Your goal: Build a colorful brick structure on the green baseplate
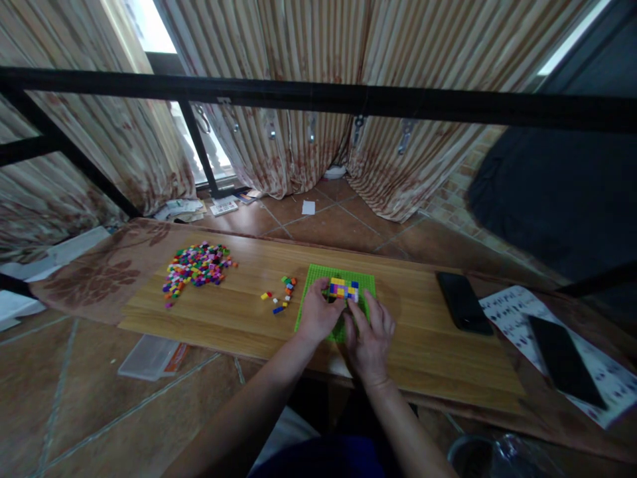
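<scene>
A small block of joined toy bricks [343,289], in yellow, blue, orange, purple and white, is at the far part of a green studded baseplate [313,275]. My left hand [318,312] is closed on its left side, with the thumb along the near edge. From the right, my right hand [372,332] meets the block's near right corner with curled fingers. Whether the block is pressed onto the plate or held just above it, I cannot tell. Left of the plate lie several loose bricks [287,292] in blue, green, orange, yellow and white.
A heap of mixed bricks [199,265] covers part of the wooden board [253,332] at left. Two dark phones [462,302] lie to the right, one on a printed sheet [517,305]. A clear plastic lid [149,357] rests on the floor. A black rail [318,96] crosses ahead.
</scene>
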The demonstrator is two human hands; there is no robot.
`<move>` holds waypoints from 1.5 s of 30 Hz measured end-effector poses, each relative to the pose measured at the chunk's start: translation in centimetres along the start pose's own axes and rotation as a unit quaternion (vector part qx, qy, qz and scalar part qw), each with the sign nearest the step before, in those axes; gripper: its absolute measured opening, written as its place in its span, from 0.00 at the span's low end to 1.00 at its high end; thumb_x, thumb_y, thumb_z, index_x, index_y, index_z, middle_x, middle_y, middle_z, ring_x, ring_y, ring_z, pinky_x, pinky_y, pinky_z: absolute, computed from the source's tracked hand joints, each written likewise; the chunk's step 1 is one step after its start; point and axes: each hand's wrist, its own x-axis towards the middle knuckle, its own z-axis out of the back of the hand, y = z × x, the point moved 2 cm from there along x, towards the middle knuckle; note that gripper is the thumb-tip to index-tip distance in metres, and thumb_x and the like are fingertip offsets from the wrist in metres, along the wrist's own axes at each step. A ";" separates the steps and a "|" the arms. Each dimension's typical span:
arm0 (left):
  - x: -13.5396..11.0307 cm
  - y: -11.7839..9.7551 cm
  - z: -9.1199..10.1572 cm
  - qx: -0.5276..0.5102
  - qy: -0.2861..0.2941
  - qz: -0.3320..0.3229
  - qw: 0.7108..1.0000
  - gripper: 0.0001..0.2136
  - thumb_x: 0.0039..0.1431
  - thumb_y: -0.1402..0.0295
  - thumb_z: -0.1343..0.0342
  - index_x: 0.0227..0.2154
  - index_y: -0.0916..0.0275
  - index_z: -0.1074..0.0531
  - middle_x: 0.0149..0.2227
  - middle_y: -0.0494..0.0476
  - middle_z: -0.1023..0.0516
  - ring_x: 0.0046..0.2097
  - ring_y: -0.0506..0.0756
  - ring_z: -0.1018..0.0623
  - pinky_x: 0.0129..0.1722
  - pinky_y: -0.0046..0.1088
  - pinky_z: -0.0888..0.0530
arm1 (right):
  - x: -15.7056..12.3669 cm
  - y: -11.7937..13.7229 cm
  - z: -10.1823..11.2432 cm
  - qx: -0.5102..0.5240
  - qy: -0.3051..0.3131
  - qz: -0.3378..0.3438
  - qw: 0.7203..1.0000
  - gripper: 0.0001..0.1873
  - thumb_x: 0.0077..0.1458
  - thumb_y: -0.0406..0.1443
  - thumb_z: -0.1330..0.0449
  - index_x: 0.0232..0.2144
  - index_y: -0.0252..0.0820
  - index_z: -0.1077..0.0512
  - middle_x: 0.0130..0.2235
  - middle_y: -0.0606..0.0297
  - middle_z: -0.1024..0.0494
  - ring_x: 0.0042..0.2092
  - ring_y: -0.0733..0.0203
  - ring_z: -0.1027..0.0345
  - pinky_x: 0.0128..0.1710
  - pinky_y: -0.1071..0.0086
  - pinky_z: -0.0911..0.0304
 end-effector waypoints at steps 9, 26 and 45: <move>0.0 0.6 0.1 -0.015 0.007 -0.015 1.000 0.21 0.42 0.74 0.36 0.44 0.64 0.27 0.42 0.60 0.23 0.46 0.58 0.25 0.52 0.39 0.31 | -0.4 0.1 0.2 -0.007 -0.008 0.005 1.000 0.15 0.60 0.35 0.44 0.48 0.49 0.26 0.59 0.57 0.32 0.57 0.50 0.40 0.53 0.54 0.42; -0.2 0.6 -0.5 0.098 0.006 -0.027 0.995 0.21 0.47 0.72 0.38 0.47 0.65 0.29 0.44 0.62 0.23 0.48 0.58 0.25 0.53 0.37 0.32 | -0.7 1.1 -0.3 0.063 -0.003 -0.048 0.997 0.15 0.62 0.34 0.48 0.47 0.44 0.25 0.57 0.54 0.31 0.56 0.52 0.39 0.53 0.54 0.40; 1.3 1.6 9.0 0.048 -0.100 -0.052 0.992 0.10 0.52 0.73 0.43 0.39 0.63 0.26 0.37 0.56 0.22 0.35 0.51 0.24 0.39 0.29 0.28 | -2.8 -1.1 3.8 0.048 -0.004 -0.049 0.998 0.13 0.62 0.36 0.47 0.45 0.42 0.26 0.55 0.53 0.29 0.55 0.51 0.36 0.52 0.52 0.39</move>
